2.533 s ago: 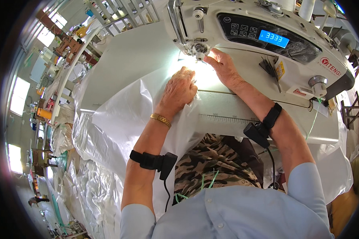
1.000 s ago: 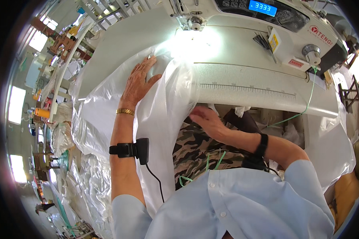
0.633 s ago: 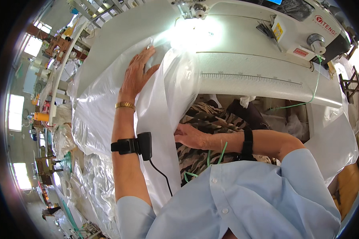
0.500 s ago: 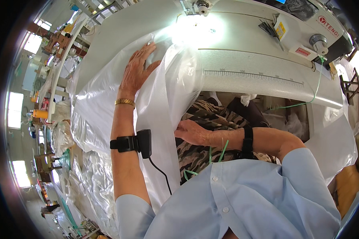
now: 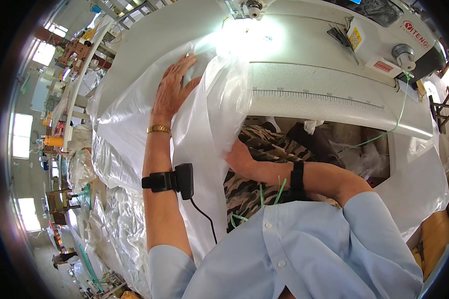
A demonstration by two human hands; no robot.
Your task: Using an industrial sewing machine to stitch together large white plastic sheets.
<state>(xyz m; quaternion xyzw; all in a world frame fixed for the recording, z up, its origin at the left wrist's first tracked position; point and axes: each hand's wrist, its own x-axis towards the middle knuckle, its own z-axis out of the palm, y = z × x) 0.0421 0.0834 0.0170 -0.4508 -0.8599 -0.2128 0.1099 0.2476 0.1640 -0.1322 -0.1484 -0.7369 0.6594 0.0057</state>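
Note:
My left hand (image 5: 173, 92) lies flat with its fingers apart on a white, translucent plastic sheet (image 5: 129, 124), just left of the brightly lit needle area of a sewing machine (image 5: 254, 9). A folded strip of the sheet (image 5: 197, 149) runs from the lit area down toward my lap, past my left forearm. At the right edge of this strip is my right hand (image 5: 240, 158), touching it above my lap. Its fingers are hidden behind the plastic and slightly blurred, so their grip does not show.
A printed ruler scale (image 5: 319, 97) runs along the table's front. Green thread (image 5: 400, 107) hangs from a knob (image 5: 404, 56) at the right. Tweezers-like dark tools (image 5: 341, 37) sit on the machine. More crumpled plastic (image 5: 119, 224) is heaped at the left.
My right hand has moved up slightly and its fingers have gone behind the sheet's edge. My left hand stays flat on the plastic. The whole view has shifted a little.

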